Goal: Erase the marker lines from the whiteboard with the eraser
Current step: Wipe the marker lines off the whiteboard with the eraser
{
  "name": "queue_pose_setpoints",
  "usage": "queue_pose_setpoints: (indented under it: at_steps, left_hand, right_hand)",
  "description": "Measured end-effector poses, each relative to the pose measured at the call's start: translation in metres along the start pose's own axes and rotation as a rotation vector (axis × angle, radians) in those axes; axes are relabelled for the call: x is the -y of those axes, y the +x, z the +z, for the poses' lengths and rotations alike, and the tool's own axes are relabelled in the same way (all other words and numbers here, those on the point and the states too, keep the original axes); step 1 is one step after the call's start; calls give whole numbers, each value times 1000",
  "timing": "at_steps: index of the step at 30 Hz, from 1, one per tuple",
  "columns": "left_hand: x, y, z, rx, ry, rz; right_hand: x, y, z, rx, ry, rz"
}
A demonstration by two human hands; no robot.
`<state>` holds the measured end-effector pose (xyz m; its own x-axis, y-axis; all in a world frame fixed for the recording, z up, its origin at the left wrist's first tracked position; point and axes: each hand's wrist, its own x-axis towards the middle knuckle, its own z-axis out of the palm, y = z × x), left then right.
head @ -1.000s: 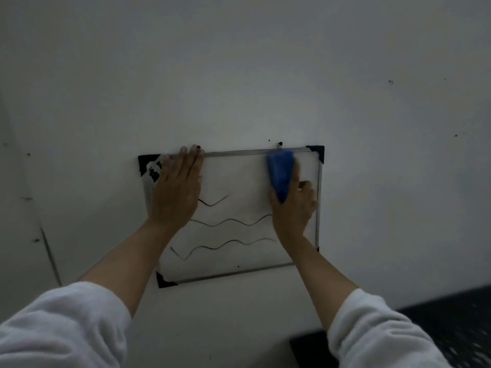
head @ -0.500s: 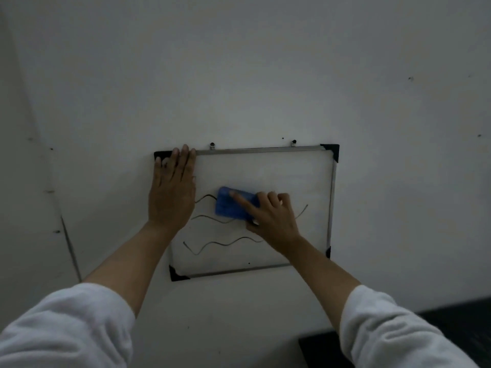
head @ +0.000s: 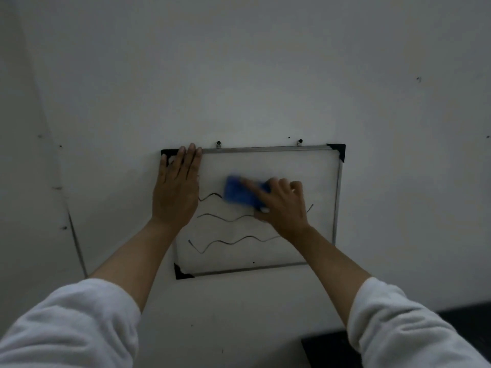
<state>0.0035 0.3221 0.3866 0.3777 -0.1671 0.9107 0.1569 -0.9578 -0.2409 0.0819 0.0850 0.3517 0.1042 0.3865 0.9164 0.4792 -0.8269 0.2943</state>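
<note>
Gripped in the right hand [head: 283,208], the blue eraser [head: 240,193] is pressed flat against the whiteboard [head: 279,166], fingers laid along its top and the thumb tucked beneath. It is blurred at the edges and sits in the upper middle of the board, right at the end of the top line [head: 211,196]. A short tail of that same line [head: 310,208] is seen to the right of the hand, near the frame.

Over on the left, the left hand [head: 176,191] is spread flat, palm down, fingers together, over the board's upper left corner, with the fingertips reaching the black corner cap; nothing is held in it.

Two full wavy lines are seen below: the middle line [head: 225,218] runs from just beside the left hand to under the right hand, and the bottom line [head: 233,241] crosses the lower part of the board.

The board is hung on a pale wall [head: 265,75] by two small hooks at its top edge. White sleeves [head: 74,325] are pushed up both forearms. A dark surface [head: 326,349] is glimpsed at the lower right.
</note>
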Motion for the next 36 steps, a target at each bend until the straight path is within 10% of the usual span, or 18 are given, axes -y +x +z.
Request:
queue_pose_setpoints:
  at_steps: [3,8,13,17,22,27,33,36]
  left_hand:
    - [-2,1,-4,15,4,-7]
    - [-14,5,-13,44,-48,-68]
    - [-23,9,-16,24,-70,-84]
    - [-31,16,-15,0,-119,-37]
    - [-51,33,-10,-36,-158,67]
    - [-75,41,1,21,-179,142]
    - [-89,43,8,30,-215,70]
    - [-89,43,11,8,-219,67]
  right_hand:
    - [11,2,-3,-61,93,321]
    - [5,-11,2,46,-65,-243]
    - [9,-7,-4,-32,99,284]
    - [0,-18,-2,69,-12,-235]
    - [-10,-15,-9,27,174,506]
    - [-26,-29,-7,33,67,185]
    - [-53,-28,-13,59,248,975]
    - [-35,-20,-12,-10,334,946]
